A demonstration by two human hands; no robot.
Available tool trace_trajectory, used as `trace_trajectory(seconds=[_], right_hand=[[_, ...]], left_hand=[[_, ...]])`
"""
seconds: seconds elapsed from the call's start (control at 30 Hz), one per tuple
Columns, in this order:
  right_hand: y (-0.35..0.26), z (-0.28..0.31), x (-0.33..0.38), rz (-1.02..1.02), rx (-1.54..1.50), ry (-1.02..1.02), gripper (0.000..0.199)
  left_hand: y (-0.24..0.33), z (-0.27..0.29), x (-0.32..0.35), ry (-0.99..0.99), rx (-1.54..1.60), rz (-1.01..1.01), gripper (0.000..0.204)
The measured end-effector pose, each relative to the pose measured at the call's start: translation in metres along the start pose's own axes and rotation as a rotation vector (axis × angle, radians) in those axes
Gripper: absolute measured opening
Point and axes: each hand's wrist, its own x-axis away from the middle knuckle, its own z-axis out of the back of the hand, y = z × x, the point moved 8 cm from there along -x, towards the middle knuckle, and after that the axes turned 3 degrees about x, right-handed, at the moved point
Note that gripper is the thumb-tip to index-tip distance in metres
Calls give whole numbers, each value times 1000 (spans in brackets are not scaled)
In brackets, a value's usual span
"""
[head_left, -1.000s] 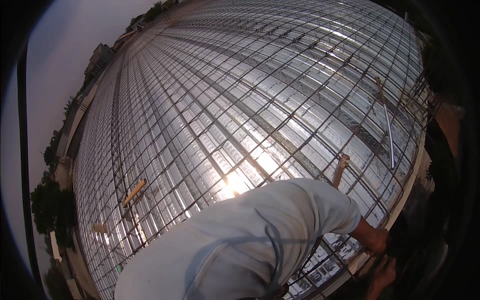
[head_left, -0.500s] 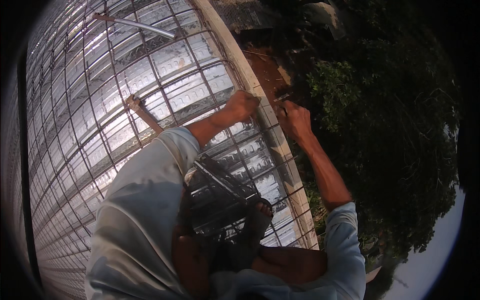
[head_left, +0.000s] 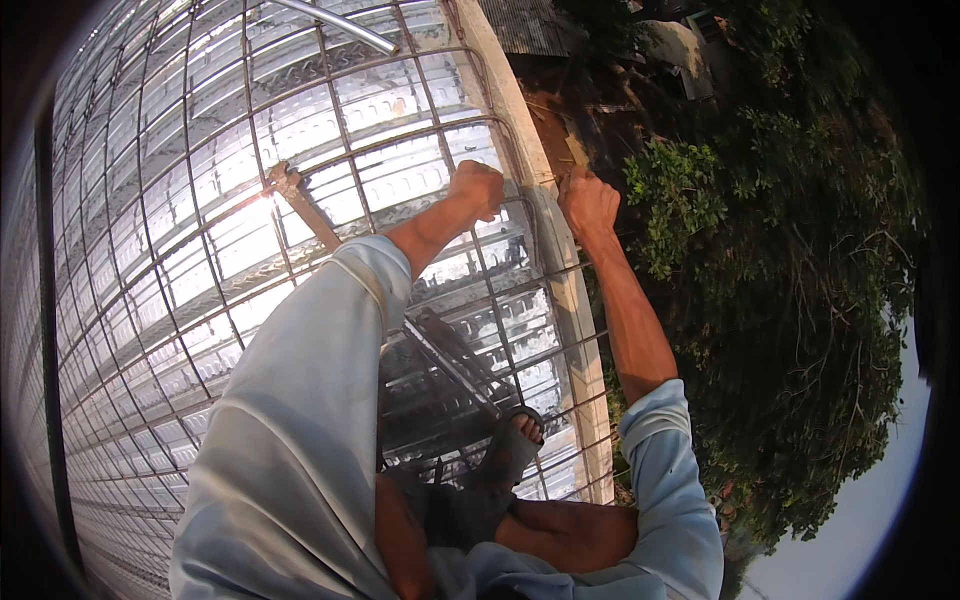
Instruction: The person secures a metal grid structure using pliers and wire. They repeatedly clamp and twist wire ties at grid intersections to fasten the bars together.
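Observation:
My left hand [head_left: 477,190] is closed in a fist above the steel rebar mesh [head_left: 352,152], just left of the edge board [head_left: 520,120]. What its fingers hold, if anything, is hidden. On the board's outer side, my right hand [head_left: 588,203] is also closed. A thin dark bit shows by its fingers, too small to name. Ribbed, shiny metal decking [head_left: 420,85] lies beneath the mesh. Bent bar ends reach the board close to both hands.
A hammer-like tool [head_left: 305,205] with a rusty head rests on the mesh left of my left arm. Farther off lies a metal tube [head_left: 345,25]. My sandalled foot [head_left: 525,428] is on the mesh. Beyond the board is a drop, with trees [head_left: 780,250] on the right.
My left hand has drawn back from the board onto the mesh side. The right hand has moved slightly farther forward and stays closed. The whole view has shifted a little.

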Motion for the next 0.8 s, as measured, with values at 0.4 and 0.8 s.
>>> trace_trajectory(seconds=[0.4,0.8], right_hand=[[2,-37,-18,-3,-444,-103,19],[8,-45,-14,-20,-505,-77,14]], left_hand=[[47,-20,13,-65,162,223,54],[73,-11,12,123,-725,23,25]])
